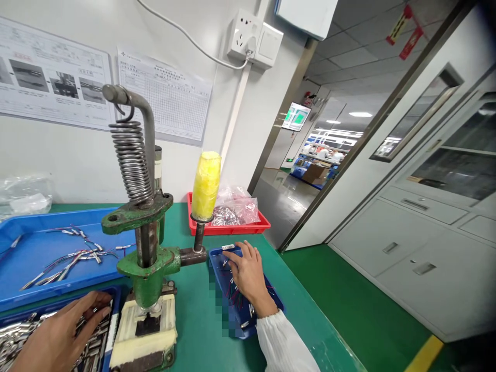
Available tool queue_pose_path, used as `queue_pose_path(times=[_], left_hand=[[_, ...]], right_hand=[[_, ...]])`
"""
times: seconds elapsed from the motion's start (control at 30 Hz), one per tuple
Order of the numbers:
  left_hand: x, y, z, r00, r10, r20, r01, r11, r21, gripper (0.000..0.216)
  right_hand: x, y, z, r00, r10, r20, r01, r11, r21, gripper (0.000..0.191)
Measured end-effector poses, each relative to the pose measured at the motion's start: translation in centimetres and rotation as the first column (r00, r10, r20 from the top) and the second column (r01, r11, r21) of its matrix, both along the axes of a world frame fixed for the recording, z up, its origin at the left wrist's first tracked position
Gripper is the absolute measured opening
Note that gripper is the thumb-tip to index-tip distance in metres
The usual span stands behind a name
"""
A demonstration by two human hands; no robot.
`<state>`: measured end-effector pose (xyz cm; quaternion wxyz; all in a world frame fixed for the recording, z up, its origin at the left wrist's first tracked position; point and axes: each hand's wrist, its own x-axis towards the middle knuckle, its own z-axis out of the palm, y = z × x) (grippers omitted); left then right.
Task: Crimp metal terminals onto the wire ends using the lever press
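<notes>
My left hand [58, 330] reaches into a dark blue bin [112, 325] of small shiny metal parts [19, 330]. Its thumb and index finger are curled towards each other among the parts, and I cannot make out what is between them. My right hand [248, 274] is over a small blue tray [245, 336] of thin coloured wires with silvery ends [236, 297], fingers extended and slightly apart. Between my hands stands a green hand press [149, 289] with a coil spring [130, 163] and a yellow-wrapped handle [206, 186]. Neither hand touches it.
A large blue tray [11, 297] with several wire pieces [73, 258] lies left of the press. Behind the handle is a red tray [228, 229] with plastic bags [248, 211]. Paper sheets [166, 98] and a socket [245, 35] are on the wall. The table's right edge borders the floor.
</notes>
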<state>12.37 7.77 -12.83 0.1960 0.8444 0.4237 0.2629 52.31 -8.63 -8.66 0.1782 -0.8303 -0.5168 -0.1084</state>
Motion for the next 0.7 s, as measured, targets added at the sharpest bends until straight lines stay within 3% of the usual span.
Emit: queue_pose_path(times=[0.2,0.27,0.37,0.43,0.53,0.63,0.7], left_hand=[[0.3,-0.3,1.3,1.000,-0.013,0.011,0.013,1.000,-0.026,0.017],[0.5,-0.7,2.2,0.998,-0.014,0.059,0.016,1.000,-0.023,0.021],[0.9,-1.5,3.5,0.989,-0.002,0.145,0.004,1.000,-0.010,0.025],[1.2,-2.0,4.3,0.979,0.005,0.204,0.001,1.000,-0.028,0.027],[1.7,-2.7,5.0,0.955,0.022,0.296,0.012,0.994,-0.113,0.029],[2.1,-3.5,5.3,0.908,0.058,0.414,0.035,0.976,-0.213,0.028],[2.4,-4.3,5.5,0.865,0.091,0.493,0.054,0.961,-0.271,0.027]], right_hand=[[-0.3,0.7,0.8,0.996,0.070,-0.045,-0.068,0.997,0.045,0.019],[-1.2,0.1,1.7,0.991,0.118,-0.068,-0.105,0.980,0.168,0.020],[-4.8,-1.5,2.7,0.954,0.211,-0.214,-0.092,0.883,0.460,0.022],[-8.8,-2.5,2.7,0.885,0.276,-0.374,-0.025,0.832,0.555,0.022],[-15.5,-2.7,1.7,0.729,0.363,-0.581,0.072,0.803,0.592,0.023],[-20.4,-1.5,1.0,0.601,0.394,-0.696,0.151,0.798,0.583,0.029],[-21.9,-0.7,1.0,0.545,0.386,-0.744,0.180,0.813,0.554,0.034]])
